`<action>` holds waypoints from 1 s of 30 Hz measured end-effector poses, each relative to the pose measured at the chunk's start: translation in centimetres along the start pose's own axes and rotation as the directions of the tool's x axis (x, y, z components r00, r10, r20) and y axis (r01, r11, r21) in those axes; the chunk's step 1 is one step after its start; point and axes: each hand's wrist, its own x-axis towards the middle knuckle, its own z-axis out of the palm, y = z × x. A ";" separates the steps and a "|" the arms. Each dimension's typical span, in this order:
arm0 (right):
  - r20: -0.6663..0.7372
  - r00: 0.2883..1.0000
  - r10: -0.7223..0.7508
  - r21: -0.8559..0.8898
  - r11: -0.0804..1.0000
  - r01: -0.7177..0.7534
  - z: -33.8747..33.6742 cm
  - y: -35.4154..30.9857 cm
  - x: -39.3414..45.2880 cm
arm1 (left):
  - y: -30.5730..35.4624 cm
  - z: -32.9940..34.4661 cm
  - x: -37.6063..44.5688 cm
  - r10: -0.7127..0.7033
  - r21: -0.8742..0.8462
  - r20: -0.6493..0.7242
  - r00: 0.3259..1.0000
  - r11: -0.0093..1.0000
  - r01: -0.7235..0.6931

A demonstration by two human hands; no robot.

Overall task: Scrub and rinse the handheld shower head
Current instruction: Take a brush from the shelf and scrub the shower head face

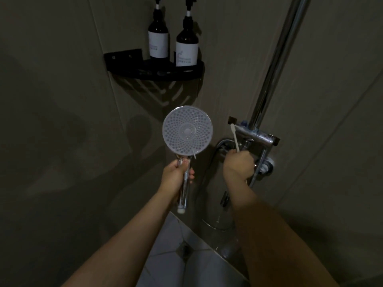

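Observation:
The handheld shower head (187, 131) is upright with its round white nozzle face turned toward me. My left hand (176, 177) grips its chrome handle (185, 189) just below the face. A thin white stick (194, 155) lies against the face's lower edge by my left thumb. My right hand (238, 165) is curled at the wall mixer valve (266, 165), to the right of the shower head. It holds a white cotton swab (234, 137) that sticks upward. Whether the right fingers also grip the valve's lever is hidden.
A chrome riser pipe (273, 65) runs up the wall above a small chrome ledge (257, 136). A black corner shelf (157, 71) holds two dark pump bottles (158, 38). The metal hose (258, 168) hangs below the valve. White floor tiles (172, 241) lie below.

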 end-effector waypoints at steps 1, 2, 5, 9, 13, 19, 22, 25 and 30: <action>0.000 1.000 0.020 0.026 0.999 -0.020 0.1 0.1 0.0 | 0.0 -0.2 -0.1 -0.001 -0.002 0.000 1.000 1.000 0.001; 0.007 0.998 0.062 0.077 0.995 -0.062 0.2 0.0 -0.1 | 0.0 -0.5 -0.2 -0.001 -0.003 0.000 1.000 1.000 0.001; 0.074 0.975 0.209 0.242 0.945 -0.221 0.5 -0.6 0.1 | 0.3 -1.5 -0.3 0.007 -0.015 -0.001 1.000 1.000 -0.007; 0.079 0.981 0.177 0.232 0.954 -0.191 0.5 -0.6 0.3 | 0.7 -2.6 -0.2 0.002 -0.051 -0.012 1.000 0.999 -0.002; 0.037 0.998 0.049 0.089 0.995 -0.052 0.4 -0.1 0.2 | 0.8 -3.2 0.2 0.009 -0.053 -0.020 1.000 0.999 -0.010; 0.031 0.983 -0.179 -0.266 0.947 0.180 0.5 0.7 0.3 | 0.4 -3.3 0.2 0.005 -0.037 -0.007 1.000 0.999 -0.006; 0.057 0.964 -0.260 -0.370 0.891 0.263 0.3 0.9 0.6 | 0.1 -3.2 0.3 -0.004 -0.015 -0.012 1.000 1.000 0.004; 0.082 0.938 -0.337 -0.435 0.834 0.338 0.2 1.2 0.9 | -0.1 -2.9 0.3 -0.006 -0.011 -0.010 1.000 1.000 0.006; 0.152 0.928 -0.340 -0.334 0.866 0.373 -0.5 2.9 1.1 | 0.3 -2.6 0.0 -0.005 -0.040 -0.003 1.000 0.999 0.005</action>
